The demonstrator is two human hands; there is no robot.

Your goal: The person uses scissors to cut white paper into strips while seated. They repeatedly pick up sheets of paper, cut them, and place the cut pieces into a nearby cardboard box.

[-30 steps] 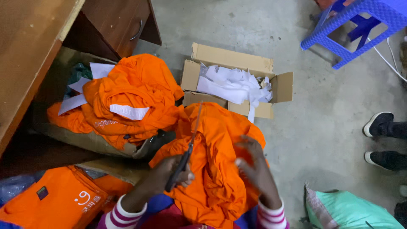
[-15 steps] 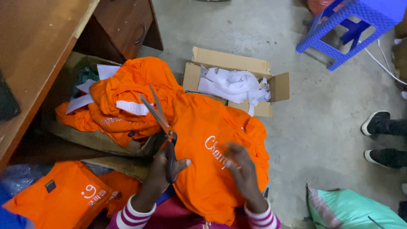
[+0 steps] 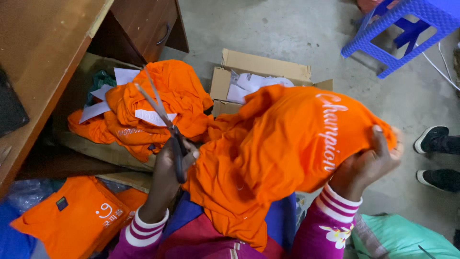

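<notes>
Single view, head-worn: we look steeply down from above our own lap, close over the left hand (image 3: 165, 168) and right hand (image 3: 369, 163), facing forward across the floor (image 3: 297, 33), with the bench (image 3: 43, 52) at upper left.

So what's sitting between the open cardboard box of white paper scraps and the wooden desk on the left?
In the head view, a heap of orange shirts with white paper pieces lies between the cardboard box and the wooden desk.

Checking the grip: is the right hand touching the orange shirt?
Touching. The head view shows the right hand with its fingers clamped on the orange shirt.
</notes>
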